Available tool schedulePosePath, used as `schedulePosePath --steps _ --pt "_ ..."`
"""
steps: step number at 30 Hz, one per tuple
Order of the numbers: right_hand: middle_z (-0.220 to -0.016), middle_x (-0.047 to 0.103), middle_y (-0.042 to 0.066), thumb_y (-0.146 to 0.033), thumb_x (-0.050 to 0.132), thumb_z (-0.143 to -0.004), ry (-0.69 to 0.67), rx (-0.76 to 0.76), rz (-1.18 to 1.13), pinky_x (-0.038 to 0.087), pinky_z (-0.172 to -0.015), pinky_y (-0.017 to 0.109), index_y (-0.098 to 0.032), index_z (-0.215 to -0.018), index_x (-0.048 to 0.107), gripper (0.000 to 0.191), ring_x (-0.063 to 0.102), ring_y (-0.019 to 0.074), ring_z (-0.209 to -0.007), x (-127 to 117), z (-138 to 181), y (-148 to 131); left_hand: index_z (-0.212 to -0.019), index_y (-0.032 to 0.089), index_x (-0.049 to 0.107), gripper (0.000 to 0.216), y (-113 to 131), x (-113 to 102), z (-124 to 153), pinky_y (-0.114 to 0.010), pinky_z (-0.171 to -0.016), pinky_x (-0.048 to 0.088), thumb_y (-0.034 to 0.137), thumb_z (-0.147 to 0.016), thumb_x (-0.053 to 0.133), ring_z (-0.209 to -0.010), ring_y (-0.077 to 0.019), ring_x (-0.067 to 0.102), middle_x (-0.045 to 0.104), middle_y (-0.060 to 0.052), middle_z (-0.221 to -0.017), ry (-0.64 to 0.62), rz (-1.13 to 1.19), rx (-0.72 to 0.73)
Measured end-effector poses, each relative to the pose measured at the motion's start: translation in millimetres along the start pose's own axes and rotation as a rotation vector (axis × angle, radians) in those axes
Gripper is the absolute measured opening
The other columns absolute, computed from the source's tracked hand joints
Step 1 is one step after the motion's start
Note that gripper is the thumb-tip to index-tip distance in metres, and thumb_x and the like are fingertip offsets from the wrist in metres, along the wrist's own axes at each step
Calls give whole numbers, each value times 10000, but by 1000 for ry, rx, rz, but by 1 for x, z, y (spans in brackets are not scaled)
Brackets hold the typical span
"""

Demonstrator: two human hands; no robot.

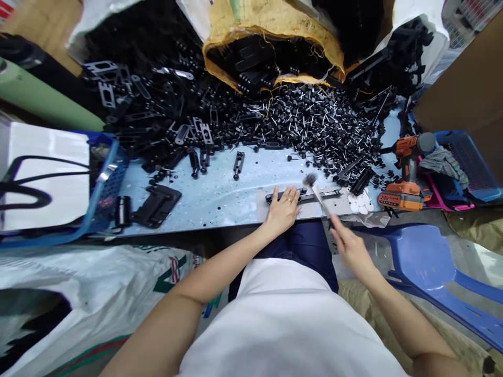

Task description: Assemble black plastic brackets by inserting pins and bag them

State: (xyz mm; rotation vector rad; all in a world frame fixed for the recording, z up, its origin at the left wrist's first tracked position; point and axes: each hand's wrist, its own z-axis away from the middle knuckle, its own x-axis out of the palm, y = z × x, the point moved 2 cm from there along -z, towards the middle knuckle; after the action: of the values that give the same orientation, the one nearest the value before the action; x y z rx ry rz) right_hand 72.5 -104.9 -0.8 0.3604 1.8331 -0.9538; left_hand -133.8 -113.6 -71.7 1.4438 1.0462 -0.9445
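Observation:
My left hand (283, 209) lies with its fingers spread on a long black plastic part (303, 191), pressing it to a grey board (262, 207) at the table's front edge. Part of the black piece is hidden beneath the fingers. In my right hand (351, 246) is a hammer (323, 200), gripped by its handle. Its blurred head is just right of the part's end; I cannot tell whether they touch. Another slim black piece (334, 193) lies on the board, right of the hammer. White discs (360, 201) are heaped at the board's right end.
Black pins with metal shanks (314, 118) and black plastic parts (157, 112) cover the back of the blue table (212, 193). A yellow sack (271, 21) opens above them. An orange cordless drill (407, 170) stands at right, a blue basket (118, 180) at left, and a blue chair (422, 256) below right.

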Motion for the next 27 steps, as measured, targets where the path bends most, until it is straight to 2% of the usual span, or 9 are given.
schedulePosePath --steps 3,7,11,14,18,19,21,24,27 --pt "-971 684 64 -277 359 -925 -29 -18 2 543 -688 272 -258 -1359 408 437 668 185 -782 3 1 -2 -1310 94 425 450 0 0 0 -563 -1081 184 245 -892 347 -1277 -280 389 437 -165 -1359 -6 -4 3" --pt "-1065 659 103 -244 359 -924 146 30 26 532 -737 264 -226 -1396 347 472 665 179 -823 -1 4 -5 -1314 99 419 456 0 -1 -1 -562 -1083 179 251 -890 353 -1283 -280 380 426 -165 -1368 -9 -13 10" --pt "-902 697 88 -313 343 -927 -13 45 38 528 -618 272 -216 -1324 461 425 668 195 -710 17 9 3 -1305 76 425 456 0 -3 -1 -545 -1082 206 261 -895 351 -1277 -281 389 440 -176 -1355 -18 -39 25" --pt "-934 690 90 -369 328 -924 14 190 58 512 -631 283 -212 -1298 492 438 661 195 -722 14 0 34 -1294 78 436 439 -5 -2 0 -486 -1082 251 255 -903 344 -1276 -259 393 458 -165 -1346 -2 -60 77" --pt "-870 671 143 -432 295 -910 223 356 300 469 -619 338 -128 -1256 531 518 621 225 -666 -18 -37 91 -1266 38 452 419 -21 -1 3 -409 -1059 305 229 -920 312 -1259 -243 413 483 -185 -1319 -21 -114 210" --pt "-890 661 162 -446 297 -907 269 321 369 460 -642 351 -108 -1227 551 531 616 237 -705 -22 -49 100 -1268 34 446 422 -25 -1 4 -402 -1049 315 239 -923 315 -1254 -247 418 480 -189 -1319 -33 -134 240" --pt "-994 635 184 -477 322 -898 282 126 455 441 -737 371 -98 -1175 576 533 598 252 -856 -19 -72 106 -1289 41 420 447 -31 -3 4 -394 -1025 335 285 -924 341 -1243 -257 423 455 -192 -1341 -71 -179 288" --pt "-1046 620 166 -557 381 -863 80 -262 494 402 -809 361 -114 -1081 606 542 561 239 -939 15 -101 92 -1312 47 385 513 -31 -9 -2 -370 -956 383 365 -910 389 -1184 -270 465 417 -203 -1366 -159 -238 317" --pt "-795 636 138 -637 377 -829 -167 -448 532 383 -678 301 -112 -818 646 590 562 203 -749 54 -124 76 -1285 42 410 542 -29 -14 -16 -342 -855 426 415 -891 428 -1060 -262 532 482 -212 -1296 -199 -241 268"
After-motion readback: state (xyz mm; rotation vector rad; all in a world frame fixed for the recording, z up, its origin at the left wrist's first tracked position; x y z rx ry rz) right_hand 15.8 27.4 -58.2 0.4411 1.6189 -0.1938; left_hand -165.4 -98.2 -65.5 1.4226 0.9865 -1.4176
